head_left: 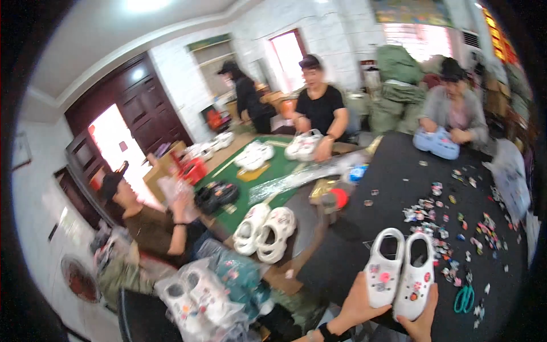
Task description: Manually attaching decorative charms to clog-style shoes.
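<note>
A pair of white clogs dotted with colourful charms is held side by side over the black table, toes toward me. My left hand [360,301] grips the left clog [383,280] by its outer side and toe. The right clog [415,288] is in my right hand [423,320], the thumb lying near its toe. Each hand is closed, though the fingers beneath the shoes are hidden. Right of the clogs, many small charms [439,225] are strewn over the table, with teal-handled scissors [464,298] nearer to me.
Another white pair [265,232] stands on the adjoining table, near black clogs [216,196]. Bagged white clogs [196,296] lie at lower left. Across from me, one person [323,111] handles white clogs; another [458,108] handles a light-blue clog [436,142]. A seated person [151,219] is at left.
</note>
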A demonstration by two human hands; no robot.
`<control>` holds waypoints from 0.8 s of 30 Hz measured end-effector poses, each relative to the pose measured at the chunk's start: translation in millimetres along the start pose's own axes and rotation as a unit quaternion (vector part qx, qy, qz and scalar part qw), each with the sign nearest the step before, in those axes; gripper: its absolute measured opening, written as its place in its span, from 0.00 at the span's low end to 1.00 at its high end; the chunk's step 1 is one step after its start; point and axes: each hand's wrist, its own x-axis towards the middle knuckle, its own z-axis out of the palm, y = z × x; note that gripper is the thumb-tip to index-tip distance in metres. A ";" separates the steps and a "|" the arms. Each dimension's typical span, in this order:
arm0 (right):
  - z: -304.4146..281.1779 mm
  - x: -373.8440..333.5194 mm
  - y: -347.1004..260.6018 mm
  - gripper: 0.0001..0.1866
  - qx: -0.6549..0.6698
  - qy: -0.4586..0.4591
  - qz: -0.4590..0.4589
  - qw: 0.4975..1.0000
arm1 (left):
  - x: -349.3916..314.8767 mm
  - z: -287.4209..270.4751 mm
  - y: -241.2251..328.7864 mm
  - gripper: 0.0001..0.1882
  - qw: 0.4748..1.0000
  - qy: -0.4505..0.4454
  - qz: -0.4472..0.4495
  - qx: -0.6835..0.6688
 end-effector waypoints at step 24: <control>-5.0 -1.8 6.6 0.57 0.004 -0.070 0.081 0.994 | -3.1 -2.8 19.6 0.50 0.998 0.030 -0.050 -0.006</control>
